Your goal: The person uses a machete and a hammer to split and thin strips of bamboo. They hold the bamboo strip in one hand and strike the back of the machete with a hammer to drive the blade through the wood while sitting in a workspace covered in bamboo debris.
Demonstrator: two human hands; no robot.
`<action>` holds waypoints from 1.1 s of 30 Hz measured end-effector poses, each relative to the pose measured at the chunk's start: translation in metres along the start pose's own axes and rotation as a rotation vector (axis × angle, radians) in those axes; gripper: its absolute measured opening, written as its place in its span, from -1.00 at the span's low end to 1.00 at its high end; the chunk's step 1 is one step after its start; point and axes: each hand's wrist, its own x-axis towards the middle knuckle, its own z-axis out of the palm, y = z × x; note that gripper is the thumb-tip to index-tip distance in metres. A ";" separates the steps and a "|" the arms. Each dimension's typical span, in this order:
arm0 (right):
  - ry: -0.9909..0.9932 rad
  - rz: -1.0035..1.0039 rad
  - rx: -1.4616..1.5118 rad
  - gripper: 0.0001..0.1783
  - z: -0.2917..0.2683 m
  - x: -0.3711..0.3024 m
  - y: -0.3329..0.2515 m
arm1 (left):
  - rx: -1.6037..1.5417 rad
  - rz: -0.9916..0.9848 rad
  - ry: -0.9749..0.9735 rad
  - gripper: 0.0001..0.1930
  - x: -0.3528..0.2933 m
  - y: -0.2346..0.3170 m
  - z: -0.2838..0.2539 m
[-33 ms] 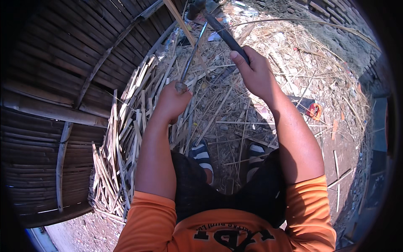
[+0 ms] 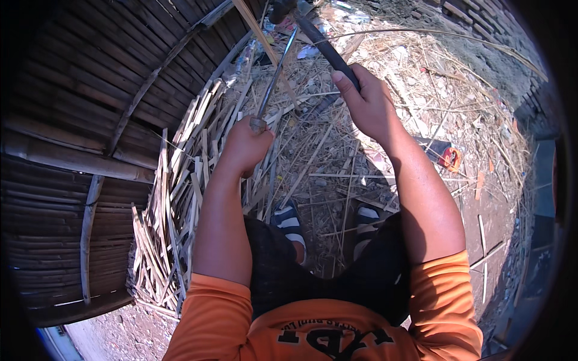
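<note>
My left hand (image 2: 248,144) is closed around the handle of a long narrow-bladed knife (image 2: 277,75). Its shiny blade points away from me, and the handle's end shows above my fist. My right hand (image 2: 368,102) grips the dark handle of a hammer (image 2: 325,49), thumb laid along it. The dark hammer head, at the top edge of the picture, is partly cut off. A pale bamboo strip (image 2: 260,30) crosses the view just left of the hammer head; the blade passes across it, but I cannot tell whether they touch.
A heap of split bamboo strips (image 2: 171,210) lies along the woven bamboo wall (image 2: 78,144) on my left. Straw, chips and litter cover the ground ahead. A thin bent strip (image 2: 457,35) arcs at the far right. My sandalled feet (image 2: 289,225) stand below my hands.
The hammer and my right hand have shifted very slightly to the right. My left hand and the knife stay almost where they were.
</note>
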 end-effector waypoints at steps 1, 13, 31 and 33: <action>0.002 -0.002 -0.015 -0.46 0.001 0.000 0.000 | -0.013 -0.022 0.000 -0.71 0.000 -0.003 0.000; -0.194 0.762 0.296 -0.51 0.005 0.006 0.131 | -0.086 -0.063 0.030 -0.75 0.004 0.000 0.001; -0.519 0.294 0.436 -0.27 0.059 -0.039 0.033 | -0.973 -0.274 -0.179 -0.65 -0.011 0.037 0.035; -0.509 0.255 0.524 -0.31 0.069 -0.039 0.027 | -0.894 -0.189 -0.149 -0.64 -0.010 0.039 0.039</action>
